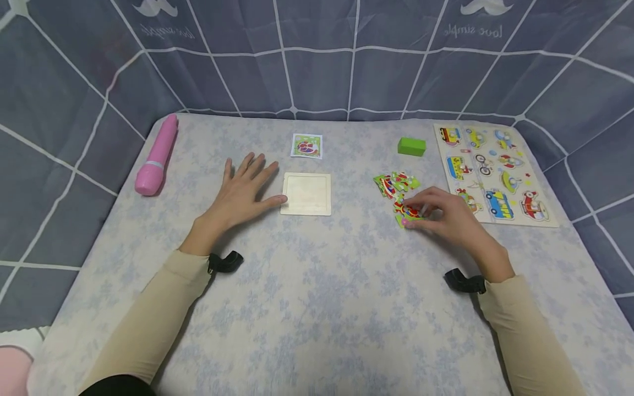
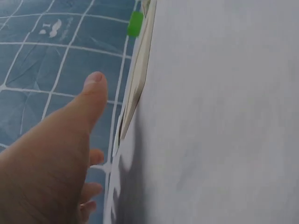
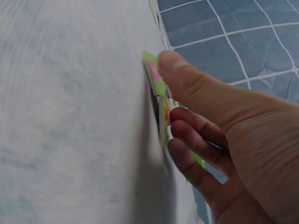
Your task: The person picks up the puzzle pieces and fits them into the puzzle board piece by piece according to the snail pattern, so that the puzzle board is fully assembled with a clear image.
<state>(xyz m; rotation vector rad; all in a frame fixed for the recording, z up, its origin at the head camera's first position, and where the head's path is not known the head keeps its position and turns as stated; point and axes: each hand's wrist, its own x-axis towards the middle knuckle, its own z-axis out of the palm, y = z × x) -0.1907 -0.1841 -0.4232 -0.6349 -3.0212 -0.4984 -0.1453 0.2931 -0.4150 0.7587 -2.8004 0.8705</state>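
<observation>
My left hand is spread with its fingers apart, low over the table on the left. Its thumb tip reaches the left edge of a square, pale wooden puzzle tray with a raised rim. On the right, my right hand pinches a green and red jigsaw piece between thumb and fingers. In the right wrist view, the thumb lies over the near end of this piece, with the fingers curled below. More jigsaw pieces lie in a loose group just beyond.
Behind the tray lies a small picture card. A green block stands at the back right, beside a large board with vehicle pictures. At the far left is a pink wand-shaped object. A grey checked curtain surrounds the table.
</observation>
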